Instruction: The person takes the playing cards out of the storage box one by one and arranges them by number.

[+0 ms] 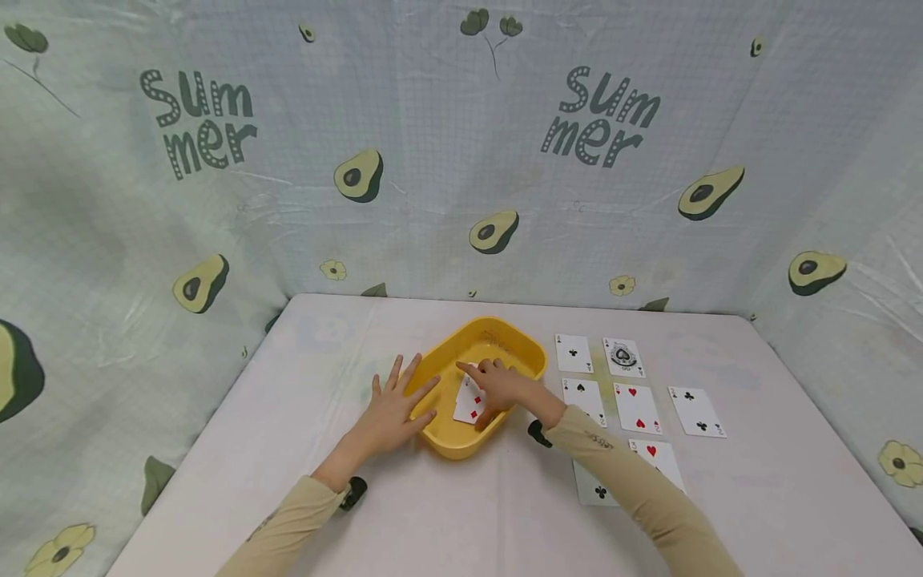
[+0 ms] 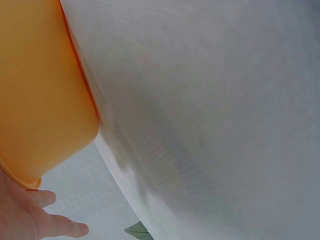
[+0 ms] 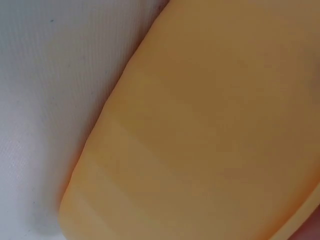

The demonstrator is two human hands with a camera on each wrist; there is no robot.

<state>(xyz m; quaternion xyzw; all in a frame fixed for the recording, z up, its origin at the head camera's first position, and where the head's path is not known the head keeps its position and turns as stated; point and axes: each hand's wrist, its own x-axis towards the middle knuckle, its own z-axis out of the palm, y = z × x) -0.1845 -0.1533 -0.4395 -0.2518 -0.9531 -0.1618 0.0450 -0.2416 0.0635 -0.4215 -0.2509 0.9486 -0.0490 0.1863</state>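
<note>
A yellow plastic tub (image 1: 453,447) stands on the table, with playing cards (image 1: 465,410) lying overlapped inside it; red diamonds show on one. My right hand (image 1: 503,385) reaches over the tub's right rim, its bent fingers and thumb spread across the cards. Whether it pinches a card is unclear. My left hand (image 1: 389,418) rests at the left rim with fingers spread. In the left wrist view, fingers of the left hand (image 2: 25,215) show beneath the tub's rim. The right wrist view is mostly the tub's outer wall (image 3: 190,125); the right fingers are hidden there.
Right of the tub several cards lie face up in loose rows, among them an ace of spades (image 1: 623,357), a two of hearts (image 1: 638,409) and a two of clubs (image 1: 696,412). The right forearm partly covers the nearest cards. A patterned cloth (image 1: 433,160) hangs behind the table.
</note>
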